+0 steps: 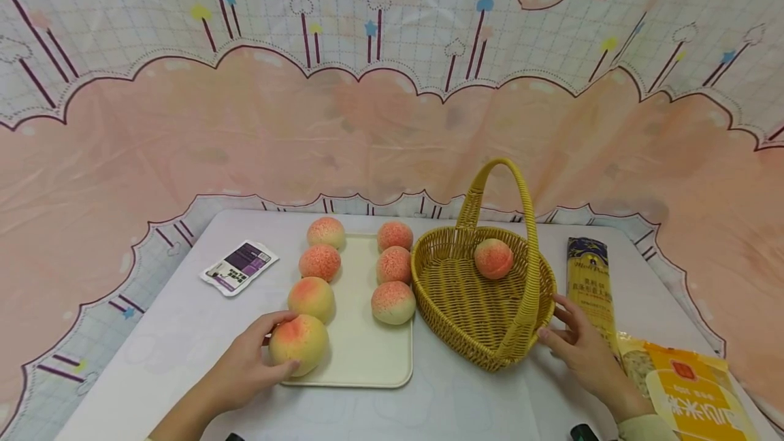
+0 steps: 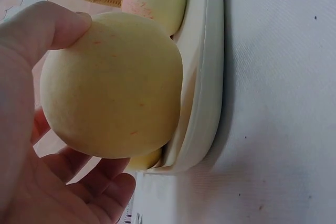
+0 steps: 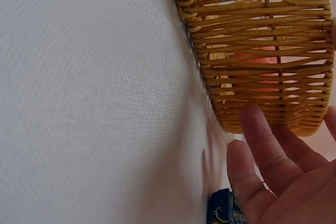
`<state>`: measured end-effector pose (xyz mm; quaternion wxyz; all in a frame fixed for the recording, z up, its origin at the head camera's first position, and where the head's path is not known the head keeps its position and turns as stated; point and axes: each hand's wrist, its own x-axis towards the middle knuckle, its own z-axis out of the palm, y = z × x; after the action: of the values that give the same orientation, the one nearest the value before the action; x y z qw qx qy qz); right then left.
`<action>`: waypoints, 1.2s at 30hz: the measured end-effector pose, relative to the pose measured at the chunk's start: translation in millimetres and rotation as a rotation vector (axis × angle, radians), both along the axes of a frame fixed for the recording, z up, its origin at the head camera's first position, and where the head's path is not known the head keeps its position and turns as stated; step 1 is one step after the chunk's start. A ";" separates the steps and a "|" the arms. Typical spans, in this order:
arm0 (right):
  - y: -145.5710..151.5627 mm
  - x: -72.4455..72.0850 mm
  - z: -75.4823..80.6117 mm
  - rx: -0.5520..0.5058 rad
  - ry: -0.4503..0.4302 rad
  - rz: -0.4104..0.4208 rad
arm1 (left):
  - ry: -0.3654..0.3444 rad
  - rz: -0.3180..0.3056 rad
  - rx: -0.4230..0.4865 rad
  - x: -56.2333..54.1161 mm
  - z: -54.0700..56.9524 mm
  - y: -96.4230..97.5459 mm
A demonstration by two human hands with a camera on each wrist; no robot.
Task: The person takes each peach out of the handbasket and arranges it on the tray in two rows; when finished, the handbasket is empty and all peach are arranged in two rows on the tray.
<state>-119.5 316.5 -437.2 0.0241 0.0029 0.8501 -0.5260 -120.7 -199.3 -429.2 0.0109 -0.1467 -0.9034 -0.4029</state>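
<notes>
My left hand (image 1: 248,363) grips a large yellow peach (image 1: 299,346) with a red blush, its thumb on one side and fingers on the other. That peach sits at the front left corner of a cream tray (image 1: 355,366). Another yellow peach (image 1: 311,300) lies just behind it. At the right, my right hand (image 1: 582,349) touches the outer side of a woven basket (image 1: 441,312) with extended fingers. The basket has a tall handle (image 1: 529,243) and one pinkish peach (image 1: 493,258) inside. In the right wrist view, fingertips rest against the wicker wall (image 3: 262,72).
More speckled peaches stand along the tray, including a red one (image 1: 320,263) on the left and a paler one (image 1: 393,303) on the right. A white-and-purple packet (image 1: 240,268) lies left. Right of the basket are a spaghetti pack (image 1: 589,284) and an orange bag (image 1: 692,386).
</notes>
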 end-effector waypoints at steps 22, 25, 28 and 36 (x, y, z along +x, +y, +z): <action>-1.1 0.8 0.7 0.007 -0.011 0.003 | -0.036 -0.023 -0.005 -0.3 -3.9 -5.7; -0.7 1.0 0.2 0.006 -0.009 0.007 | -0.045 -0.030 -0.001 -0.1 -3.8 -6.5; -0.1 0.6 -0.3 -0.003 -0.013 0.008 | -0.041 -0.037 -0.003 -0.3 -3.9 -7.1; 0.1 0.7 -0.5 -0.008 -0.021 0.009 | -0.025 -0.056 -0.004 -1.2 -4.9 -6.8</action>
<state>-118.8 316.6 -437.7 0.0352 0.0046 0.8478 -0.5291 -121.9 -206.1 -434.2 -0.0120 -0.1672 -0.8997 -0.4032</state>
